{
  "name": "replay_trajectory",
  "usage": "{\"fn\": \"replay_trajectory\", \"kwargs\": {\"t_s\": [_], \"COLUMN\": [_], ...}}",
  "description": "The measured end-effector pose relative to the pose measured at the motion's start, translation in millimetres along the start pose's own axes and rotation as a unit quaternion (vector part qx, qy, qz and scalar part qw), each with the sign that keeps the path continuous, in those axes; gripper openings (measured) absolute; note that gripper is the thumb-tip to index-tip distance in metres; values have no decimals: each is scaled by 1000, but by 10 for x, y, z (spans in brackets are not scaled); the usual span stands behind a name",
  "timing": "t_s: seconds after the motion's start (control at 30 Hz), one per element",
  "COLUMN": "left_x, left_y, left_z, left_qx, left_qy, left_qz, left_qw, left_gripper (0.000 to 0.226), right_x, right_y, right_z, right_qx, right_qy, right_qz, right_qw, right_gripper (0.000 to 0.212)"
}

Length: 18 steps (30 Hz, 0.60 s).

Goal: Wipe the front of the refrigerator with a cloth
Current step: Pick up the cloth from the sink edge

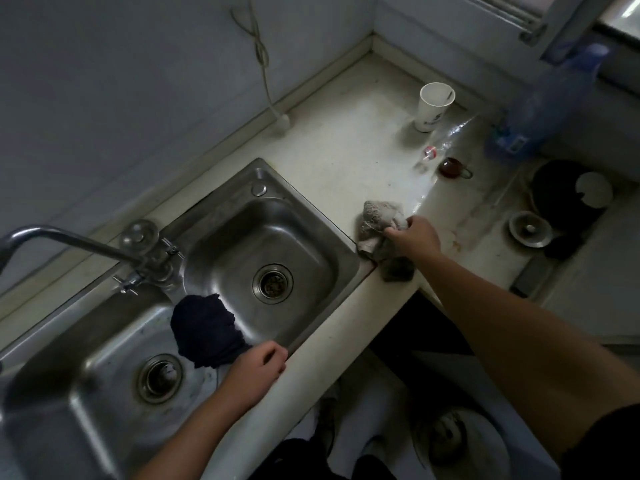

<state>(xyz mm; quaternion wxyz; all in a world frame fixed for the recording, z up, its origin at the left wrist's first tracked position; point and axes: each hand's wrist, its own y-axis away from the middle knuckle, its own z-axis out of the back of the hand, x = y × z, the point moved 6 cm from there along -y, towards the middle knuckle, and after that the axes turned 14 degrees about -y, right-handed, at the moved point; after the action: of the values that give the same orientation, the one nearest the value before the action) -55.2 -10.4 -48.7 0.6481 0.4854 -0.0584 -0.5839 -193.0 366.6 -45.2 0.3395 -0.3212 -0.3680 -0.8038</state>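
My left hand (258, 367) grips a dark navy cloth (204, 329) that drapes over the divider between the two basins of the steel sink (221, 220). My right hand (414, 237) is closed on a crumpled grey cloth (377, 218) that rests on the pale countertop (346, 143) just right of the sink's corner. No refrigerator is in view.
A faucet (69, 239) reaches over the left side of the sink. On the counter stand a white paper cup (433, 105), a lying clear bottle (446, 140), a dark red cup (452, 167), a blue bottle (550, 109), a metal lid (530, 229) and dark cookware (561, 195). A cord (263, 67) hangs on the wall.
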Motion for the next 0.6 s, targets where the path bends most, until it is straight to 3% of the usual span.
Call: {"fn": "replay_trajectory", "kwargs": {"t_s": [0.1, 0.27, 0.5, 0.6], "left_x": [29, 140, 422, 605], "left_y": [54, 263, 905, 1307], "left_z": [-25, -154, -484, -766], "left_qx": [-11, -27, -83, -111], "left_qy": [1, 32, 54, 6], "left_qz": [3, 14, 49, 60], "left_qw": [1000, 999, 994, 992], "left_gripper": [21, 23, 44, 35], "right_x": [-81, -332, -699, -956], "right_y": [181, 800, 2095, 2516], "right_z": [54, 159, 146, 47], "right_qx": [-20, -13, 155, 228], "right_qy": [13, -59, -194, -182], "right_qz": [14, 34, 9, -3], "right_qw": [1000, 998, 969, 956], "right_gripper": [25, 25, 9, 8]}}
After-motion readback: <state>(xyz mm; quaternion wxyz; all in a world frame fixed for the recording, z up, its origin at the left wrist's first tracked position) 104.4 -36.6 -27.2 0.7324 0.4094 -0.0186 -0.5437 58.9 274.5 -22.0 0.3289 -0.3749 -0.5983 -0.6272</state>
